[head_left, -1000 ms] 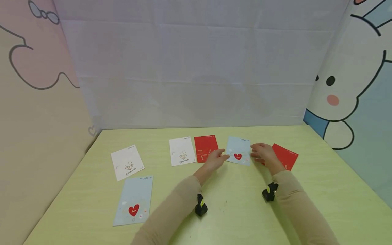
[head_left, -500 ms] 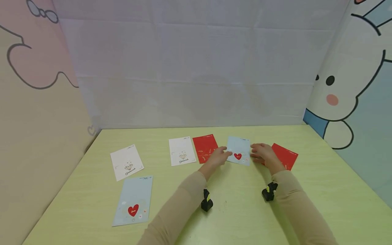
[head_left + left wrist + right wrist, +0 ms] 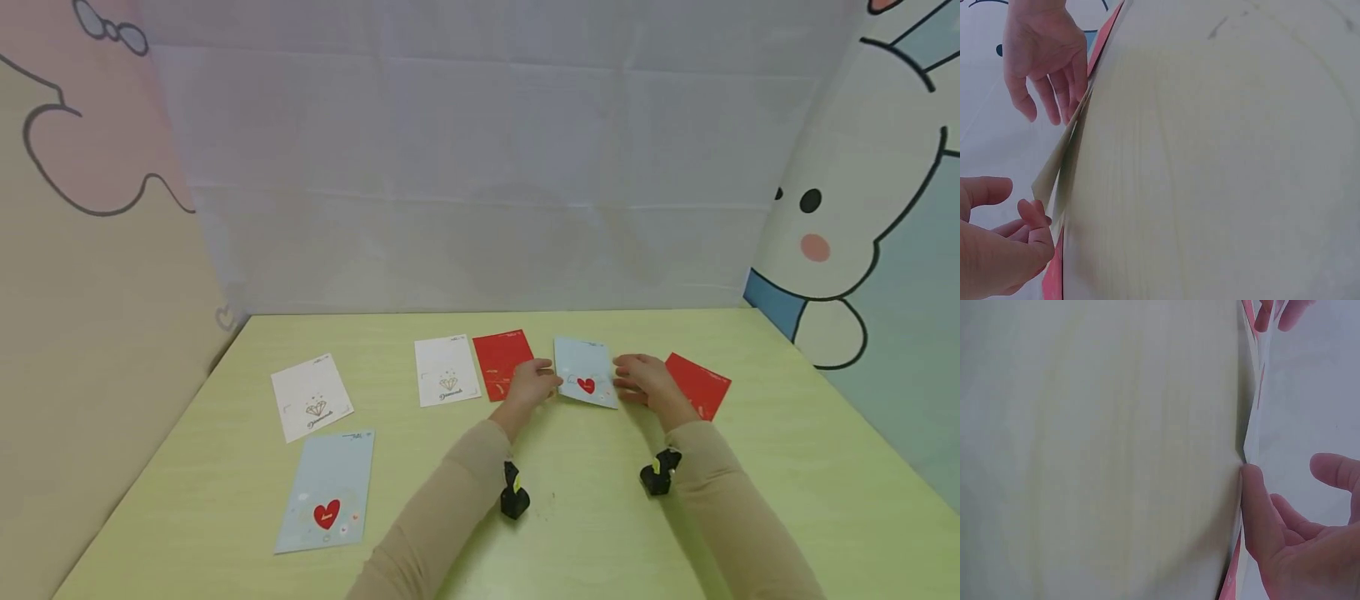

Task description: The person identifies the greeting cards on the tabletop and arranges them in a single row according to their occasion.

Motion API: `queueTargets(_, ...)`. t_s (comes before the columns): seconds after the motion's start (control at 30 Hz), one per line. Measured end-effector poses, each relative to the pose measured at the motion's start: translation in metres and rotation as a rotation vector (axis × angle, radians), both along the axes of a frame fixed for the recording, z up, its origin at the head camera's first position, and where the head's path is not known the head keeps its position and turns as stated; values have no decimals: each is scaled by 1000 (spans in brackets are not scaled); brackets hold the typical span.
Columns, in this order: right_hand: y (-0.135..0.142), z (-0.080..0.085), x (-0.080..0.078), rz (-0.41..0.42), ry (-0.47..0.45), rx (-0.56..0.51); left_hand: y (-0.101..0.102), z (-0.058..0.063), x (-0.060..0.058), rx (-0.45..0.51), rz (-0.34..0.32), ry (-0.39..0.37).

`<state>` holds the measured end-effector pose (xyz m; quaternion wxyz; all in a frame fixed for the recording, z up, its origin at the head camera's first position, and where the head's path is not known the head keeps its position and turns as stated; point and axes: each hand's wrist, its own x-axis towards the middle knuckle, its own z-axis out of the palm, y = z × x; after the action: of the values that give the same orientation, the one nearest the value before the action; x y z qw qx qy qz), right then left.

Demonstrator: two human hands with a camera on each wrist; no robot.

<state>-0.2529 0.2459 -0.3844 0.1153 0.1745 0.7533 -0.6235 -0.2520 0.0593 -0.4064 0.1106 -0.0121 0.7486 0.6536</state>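
In the head view, a light-blue card (image 3: 583,358) with a red heart lies between the two hands. My left hand (image 3: 531,385) is at its left edge, and the near edge of the card bends up. The left wrist view shows the fingertips of the left hand (image 3: 1013,250) pinching the raised corner of the card (image 3: 1054,169). My right hand (image 3: 651,383) sits at the card's right edge, fingers loosely extended. In the right wrist view, a fingertip of the right hand (image 3: 1297,531) meets the card's edge, thumb held apart.
A red card (image 3: 502,358) lies left of the left hand, beside a white diamond card (image 3: 447,367). Another red card (image 3: 697,383) is partly behind the right hand. Farther left are a second white card (image 3: 311,396) and a larger light-blue heart card (image 3: 326,487). A white sheet (image 3: 480,167) stands behind the table.
My left hand has moved slightly right to the light-blue card, whose near edge has risen from flat. The red card beside that hand has shifted a little left. The right hand stays in place.
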Motion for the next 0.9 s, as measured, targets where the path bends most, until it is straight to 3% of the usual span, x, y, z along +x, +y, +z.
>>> queueTargets(0.27, -2, -1, 2, 42, 33, 11, 9, -4, -1, -31, 8, 44)
queueTargets(0.4, -2, -1, 2, 56, 41, 21, 11, -4, 0, -3, 5, 51)
queueTargets(0.9, -8, 2, 7, 98, 50, 67, 2, 6, 6, 7, 0, 56)
